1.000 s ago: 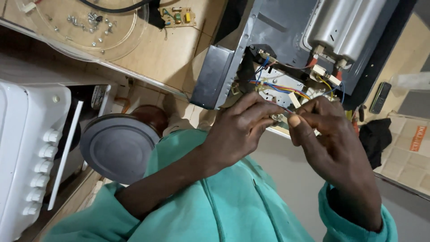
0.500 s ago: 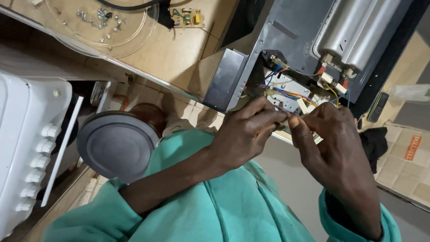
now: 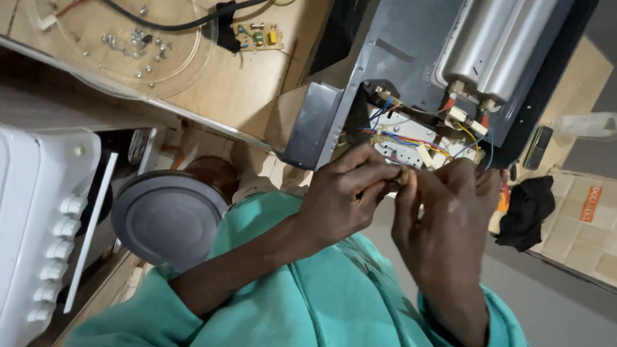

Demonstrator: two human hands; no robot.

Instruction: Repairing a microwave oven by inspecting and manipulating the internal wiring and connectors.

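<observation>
Left hand and right hand meet fingertip to fingertip, pinching small part among coloured wires of opened grey sheet-metal appliance chassis; part itself too hidden to identify. Two silver metal cylinders mounted on chassis above wires. Wooden tabletop carries clear round glass plate with loose screws, small green circuit board beside it. Grey round lid lower left, near teal sleeve.
</observation>
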